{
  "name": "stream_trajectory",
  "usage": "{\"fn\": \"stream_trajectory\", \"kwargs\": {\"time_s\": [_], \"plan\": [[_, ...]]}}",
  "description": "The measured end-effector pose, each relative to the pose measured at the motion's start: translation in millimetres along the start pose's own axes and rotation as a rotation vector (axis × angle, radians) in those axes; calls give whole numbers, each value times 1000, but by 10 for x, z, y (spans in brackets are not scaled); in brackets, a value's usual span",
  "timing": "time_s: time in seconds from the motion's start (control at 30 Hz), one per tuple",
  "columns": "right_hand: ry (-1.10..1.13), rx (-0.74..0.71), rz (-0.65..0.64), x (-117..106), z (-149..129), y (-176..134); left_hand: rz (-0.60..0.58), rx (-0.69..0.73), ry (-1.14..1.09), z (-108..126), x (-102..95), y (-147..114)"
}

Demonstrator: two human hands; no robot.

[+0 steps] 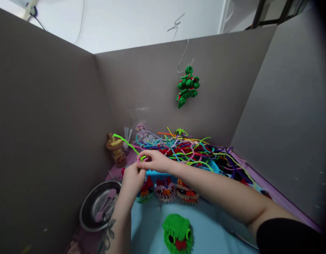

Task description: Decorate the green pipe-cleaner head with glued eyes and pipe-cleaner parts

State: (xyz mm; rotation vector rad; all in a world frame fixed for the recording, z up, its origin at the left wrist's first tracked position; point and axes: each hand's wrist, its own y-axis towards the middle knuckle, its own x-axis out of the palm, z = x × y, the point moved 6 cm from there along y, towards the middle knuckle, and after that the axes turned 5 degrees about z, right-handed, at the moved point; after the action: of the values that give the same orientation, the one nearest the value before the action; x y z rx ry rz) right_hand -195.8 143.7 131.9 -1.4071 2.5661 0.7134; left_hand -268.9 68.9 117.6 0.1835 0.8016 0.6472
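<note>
A bright green pipe cleaner (pixel 129 144) is pinched between my two hands, its long twisted end pointing up and left. My left hand (pixel 133 179) grips it from below, fingers curled in. From the right, the fingers of my right hand (pixel 155 161) close over a small green loop, with a bit of pink beside it. What lies inside the grip is partly hidden. Below the hands, a green fuzzy animal head (pixel 178 231) with black eyes and a red mouth rests on the blue table surface (pixel 149 225).
A pile of coloured pipe cleaners (pixel 184 148) covers the back. Several fuzzy figures (pixel 165 191) stand in a row before it. To the left are a metal bowl (pixel 84 208) with pink tools and a brown cup (pixel 116 151). Grey panels (pixel 149 84) enclose the table; a green ornament (pixel 188 86) hangs there.
</note>
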Motion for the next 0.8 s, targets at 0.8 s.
{"fn": "stream_trajectory", "kwargs": {"time_s": [0.8], "plan": [[-171, -157, 63, 106, -1055, -1540, -1, -61, -1279, 1044, -617, -1026]]}}
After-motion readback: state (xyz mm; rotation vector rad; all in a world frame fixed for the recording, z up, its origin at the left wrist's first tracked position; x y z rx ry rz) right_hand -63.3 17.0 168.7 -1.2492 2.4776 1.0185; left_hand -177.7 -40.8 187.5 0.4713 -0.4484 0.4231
